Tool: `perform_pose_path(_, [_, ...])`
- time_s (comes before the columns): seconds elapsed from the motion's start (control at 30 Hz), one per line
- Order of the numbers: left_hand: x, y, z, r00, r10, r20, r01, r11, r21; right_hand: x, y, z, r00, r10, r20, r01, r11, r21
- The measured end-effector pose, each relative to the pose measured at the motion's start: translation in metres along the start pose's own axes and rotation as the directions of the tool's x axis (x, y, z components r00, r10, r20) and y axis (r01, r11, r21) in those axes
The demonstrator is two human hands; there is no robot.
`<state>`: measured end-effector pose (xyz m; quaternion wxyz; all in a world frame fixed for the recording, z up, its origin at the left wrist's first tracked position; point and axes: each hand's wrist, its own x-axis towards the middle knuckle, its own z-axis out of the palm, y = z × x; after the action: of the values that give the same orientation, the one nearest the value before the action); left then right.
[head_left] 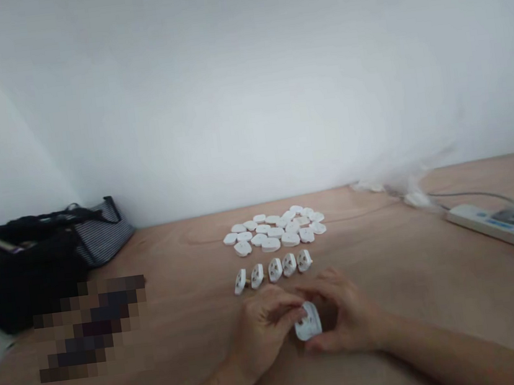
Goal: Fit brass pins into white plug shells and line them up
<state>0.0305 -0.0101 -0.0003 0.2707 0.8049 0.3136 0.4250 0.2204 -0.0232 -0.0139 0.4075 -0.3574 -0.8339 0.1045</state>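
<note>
Low over the table, my two hands meet around a white plug housing [311, 326] with a hollow-looking face. My left hand [260, 326] is closed, its thumb and forefinger pinching at the housing's upper left; any small part between those fingertips is too small to make out. Around the other side, my right hand [349, 315] grips the housing with thumb below and fingers above. Just beyond my hands, several white plug bodies [274, 269] stand on edge in a row. Farther back lies a loose group of white plug covers [271, 244].
A white power strip [500, 226] with a grey cable lies at the right, near a clear plastic bag [413, 189]. At the left sit a black bag [27, 270] and a striped pouch [103, 233]. A pixelated dark patch covers something on the wooden table [192, 350].
</note>
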Motion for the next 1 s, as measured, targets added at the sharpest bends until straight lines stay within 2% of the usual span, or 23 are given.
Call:
perform_pose_path(0.1, [0.000, -0.001, -0.002, 0.999, 0.021, -0.031, -0.020, 0.999, 0.034, 0.001, 0.000, -0.001, 1.000, -0.007, 0.023, 0.006, 1.000, 0.029])
perform_pose_path(0.2, [0.002, -0.001, -0.012, 0.997, 0.047, -0.058, -0.042, 0.996, 0.085, 0.001, 0.002, -0.002, 1.000, 0.029, 0.004, -0.029, 0.999, 0.014])
perform_pose_path(0.27, [0.004, 0.000, -0.019, 0.998, 0.053, 0.024, -0.054, 0.995, 0.085, 0.001, 0.004, -0.002, 0.997, 0.070, -0.014, -0.070, 0.998, -0.007])
perform_pose_path(0.37, [0.006, 0.001, -0.024, 0.974, 0.056, 0.221, -0.072, 0.995, 0.065, 0.001, 0.006, -0.003, 0.996, 0.088, -0.005, -0.088, 0.996, -0.018])
perform_pose_path(0.43, [0.006, 0.001, -0.022, 0.961, 0.049, 0.271, -0.071, 0.995, 0.073, 0.002, 0.006, -0.003, 0.996, 0.084, 0.010, -0.084, 0.996, -0.001])
perform_pose_path(0.53, [0.006, 0.002, -0.018, 0.957, 0.053, 0.285, -0.089, 0.990, 0.113, 0.003, 0.005, -0.002, 0.997, 0.080, 0.002, -0.080, 0.996, 0.044])
perform_pose_path(0.63, [0.004, 0.003, -0.020, 0.965, 0.081, 0.250, -0.134, 0.970, 0.204, 0.004, 0.004, -0.003, 0.994, 0.105, -0.002, -0.105, 0.988, 0.117])
perform_pose_path(0.73, [0.001, 0.004, -0.024, 0.993, 0.074, 0.087, -0.096, 0.951, 0.294, 0.006, 0.005, -0.005, 0.992, 0.115, 0.050, -0.122, 0.976, 0.179])
perform_pose_path(0.83, [-0.001, 0.004, -0.027, 0.999, 0.030, -0.043, -0.014, 0.948, 0.319, 0.007, 0.006, -0.005, 0.985, 0.108, 0.136, -0.126, 0.983, 0.132])
perform_pose_path(1.0, [-0.002, -0.002, -0.025, 0.999, -0.018, -0.030, 0.027, 0.952, 0.306, 0.009, 0.008, 0.007, 0.976, 0.081, 0.201, -0.098, 0.992, 0.076])
